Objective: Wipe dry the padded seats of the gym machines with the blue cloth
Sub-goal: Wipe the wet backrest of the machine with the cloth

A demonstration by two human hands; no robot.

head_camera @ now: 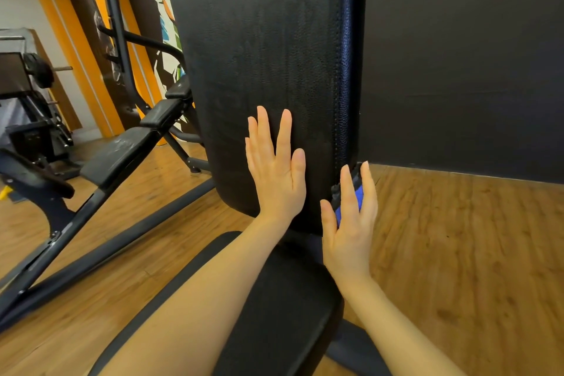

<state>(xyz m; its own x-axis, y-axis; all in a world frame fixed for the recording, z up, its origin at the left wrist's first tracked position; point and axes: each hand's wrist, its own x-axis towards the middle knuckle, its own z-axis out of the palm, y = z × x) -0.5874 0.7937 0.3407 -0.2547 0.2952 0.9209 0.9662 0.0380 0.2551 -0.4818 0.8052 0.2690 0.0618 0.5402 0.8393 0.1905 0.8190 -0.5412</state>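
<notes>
Gym machines (100, 168) on wood floor (457, 253)

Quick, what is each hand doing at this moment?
Left hand: open, fingers straight, flat on the upright back pad.
Right hand: open, straight fingers pressing the blue cloth against the pad's side edge.

Open floor (457, 238) right of backrest (268, 55)

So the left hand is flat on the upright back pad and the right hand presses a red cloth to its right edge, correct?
Not quite: the cloth is blue, not red, as the head view shows. The rest holds: the left hand lies flat on the upright back pad, and the right hand presses the cloth to its right edge.
</notes>
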